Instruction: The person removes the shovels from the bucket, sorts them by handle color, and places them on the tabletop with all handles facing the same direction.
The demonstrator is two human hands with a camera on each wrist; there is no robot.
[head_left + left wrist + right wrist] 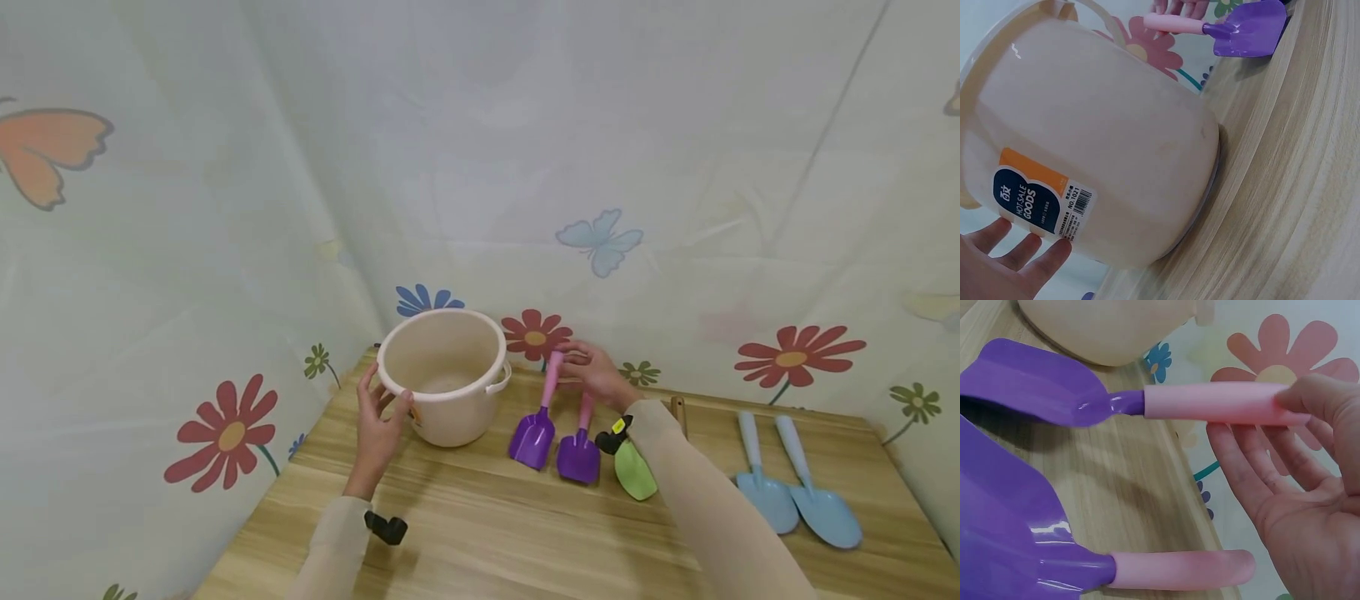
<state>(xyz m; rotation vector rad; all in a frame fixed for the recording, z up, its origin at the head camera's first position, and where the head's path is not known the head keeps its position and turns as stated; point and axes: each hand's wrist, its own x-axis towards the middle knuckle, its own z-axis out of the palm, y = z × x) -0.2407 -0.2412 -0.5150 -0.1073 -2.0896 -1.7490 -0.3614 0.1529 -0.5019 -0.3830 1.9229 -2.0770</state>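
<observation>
My left hand (381,429) is at the near left side of a cream plastic bucket (453,417), which stands upright. In the left wrist view the spread fingertips touch its outer wall beside an orange and navy label (1041,194). My right hand (596,375) pinches the pink handle (1210,403) of a purple toy shovel (533,437) between thumb and fingers. This shovel slants, handle end raised and blade low over the wood. Beside it lies a second purple shovel (578,457), its pink handle (1182,569) below my right hand.
Right of the purple shovels, a green blade (636,472) shows partly behind my right forearm, with a brown handle end (678,410) beyond it. Two light blue shovels (828,515) lie at the right of the wooden table (480,533). A flower-printed curtain (480,167) hangs behind.
</observation>
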